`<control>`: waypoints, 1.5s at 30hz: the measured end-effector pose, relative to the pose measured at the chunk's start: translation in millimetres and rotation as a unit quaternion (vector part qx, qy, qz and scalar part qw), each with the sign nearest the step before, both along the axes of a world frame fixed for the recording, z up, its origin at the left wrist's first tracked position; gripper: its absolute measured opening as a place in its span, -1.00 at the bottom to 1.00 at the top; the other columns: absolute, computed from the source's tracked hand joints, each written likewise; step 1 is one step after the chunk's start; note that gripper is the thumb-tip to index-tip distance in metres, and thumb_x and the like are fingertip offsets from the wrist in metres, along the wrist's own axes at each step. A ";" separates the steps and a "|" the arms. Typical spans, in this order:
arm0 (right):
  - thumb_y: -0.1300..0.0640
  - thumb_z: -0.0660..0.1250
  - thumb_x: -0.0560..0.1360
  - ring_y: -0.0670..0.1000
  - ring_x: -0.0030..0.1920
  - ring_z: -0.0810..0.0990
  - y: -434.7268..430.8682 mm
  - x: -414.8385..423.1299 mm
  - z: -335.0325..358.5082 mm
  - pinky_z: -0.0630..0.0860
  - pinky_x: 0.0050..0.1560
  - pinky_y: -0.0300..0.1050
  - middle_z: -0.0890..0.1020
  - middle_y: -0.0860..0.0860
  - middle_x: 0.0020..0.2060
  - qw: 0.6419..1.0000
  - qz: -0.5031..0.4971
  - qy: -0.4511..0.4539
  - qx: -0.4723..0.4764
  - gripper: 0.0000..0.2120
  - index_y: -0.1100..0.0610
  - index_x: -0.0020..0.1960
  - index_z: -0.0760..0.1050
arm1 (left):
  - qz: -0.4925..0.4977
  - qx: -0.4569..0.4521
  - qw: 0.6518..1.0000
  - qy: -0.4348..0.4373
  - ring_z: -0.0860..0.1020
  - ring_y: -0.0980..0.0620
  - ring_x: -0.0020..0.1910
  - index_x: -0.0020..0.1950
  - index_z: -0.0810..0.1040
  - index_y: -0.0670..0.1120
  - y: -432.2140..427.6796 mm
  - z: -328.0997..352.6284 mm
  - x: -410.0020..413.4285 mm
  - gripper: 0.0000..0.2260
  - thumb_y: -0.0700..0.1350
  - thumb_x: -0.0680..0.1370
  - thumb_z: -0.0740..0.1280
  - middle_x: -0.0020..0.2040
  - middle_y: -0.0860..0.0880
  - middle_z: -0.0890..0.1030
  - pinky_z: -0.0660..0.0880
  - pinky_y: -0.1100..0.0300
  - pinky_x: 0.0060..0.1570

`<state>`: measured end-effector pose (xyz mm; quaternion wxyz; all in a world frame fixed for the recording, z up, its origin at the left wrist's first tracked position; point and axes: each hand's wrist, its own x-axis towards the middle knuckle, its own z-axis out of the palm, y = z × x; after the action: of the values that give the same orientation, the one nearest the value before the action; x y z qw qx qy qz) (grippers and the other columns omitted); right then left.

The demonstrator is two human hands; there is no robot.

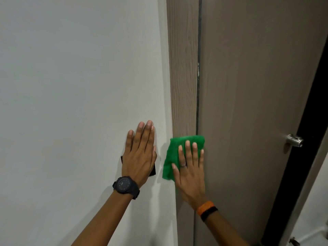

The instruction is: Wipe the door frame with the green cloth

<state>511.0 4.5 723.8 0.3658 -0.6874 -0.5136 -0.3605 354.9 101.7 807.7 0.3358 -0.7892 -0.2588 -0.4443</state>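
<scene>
A brown wood-grain door frame (183, 77) runs upright down the middle of the view. The green cloth (173, 153) lies flat against its lower part, overlapping the frame's left edge onto the wall. My right hand (190, 171) presses the cloth to the frame with flat fingers, a ring on one finger and an orange and black band at the wrist. My left hand (140, 153) rests flat on the white wall left of the frame, fingers together, holding nothing. It wears a black watch and partly covers a small black plate on the wall.
The brown door (248, 103) stands right of the frame, with a dark gap between them. A metal handle (294, 140) sticks out near the door's right edge. The white wall (71, 86) fills the left half. Another bit of metal hardware (294, 241) shows at bottom right.
</scene>
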 end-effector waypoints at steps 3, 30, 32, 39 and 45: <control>-0.11 -0.06 0.73 0.10 0.69 -0.25 9.7 -0.2 59.1 -0.18 0.68 0.25 -0.29 0.03 0.68 0.999 0.008 0.005 0.043 -0.34 0.03 0.68 -0.32 | 0.010 -0.010 1.000 -0.003 -0.02 -0.18 0.66 0.67 -0.01 -0.21 -1.8 1.0 3.7 -0.42 -0.07 0.69 0.08 0.69 -0.16 0.02 -0.14 -0.14 0.63; -0.11 -0.04 0.77 0.14 0.69 -0.25 16.9 -8.0 -83.7 -0.24 0.67 0.24 -0.28 0.03 0.68 0.996 0.029 0.036 0.076 -0.35 0.03 0.69 -0.31 | -0.054 -0.052 0.993 0.089 -0.11 -0.14 0.67 0.63 0.05 -0.29 -28.7 -123.8 13.8 -0.37 -0.09 0.61 0.11 0.65 -0.23 0.11 -0.21 -0.04 0.64; -0.11 -0.06 0.77 0.14 0.68 -0.30 6.8 -14.0 -139.1 -0.26 0.67 0.24 -0.33 0.05 0.67 0.998 0.024 0.052 0.032 -0.35 0.03 0.68 -0.37 | -0.069 -0.076 0.987 0.121 -0.03 -0.15 0.66 0.63 0.06 -0.29 -33.8 -146.6 13.1 -0.33 -0.06 0.57 0.15 0.65 -0.25 0.11 -0.18 -0.04 0.65; -0.13 -0.01 0.75 0.12 0.68 -0.30 12.5 -8.8 -126.3 -0.24 0.68 0.23 -0.34 0.02 0.67 0.998 0.018 0.047 0.037 -0.31 0.03 0.68 -0.37 | -0.089 -0.117 0.981 0.129 -0.02 -0.13 0.67 0.63 0.05 -0.26 -23.9 -168.1 3.7 -0.21 0.12 0.53 0.21 0.64 -0.23 0.12 -0.14 -0.03 0.65; -0.11 0.02 0.75 0.12 0.69 -0.23 32.0 0.1 -22.1 -0.15 0.66 0.27 -0.26 -0.03 0.68 0.992 0.014 0.023 0.121 -0.37 0.06 0.70 -0.15 | -0.137 -0.120 0.979 0.093 -0.10 -0.06 0.67 0.61 0.05 -0.28 -15.4 -150.1 1.3 -0.36 0.04 0.61 0.03 0.63 -0.20 0.11 -0.14 0.01 0.65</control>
<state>511.0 36.5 701.6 0.4630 -0.6393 -0.4672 -0.3984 356.2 86.3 657.6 0.1975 -0.8897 -0.1673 -0.3761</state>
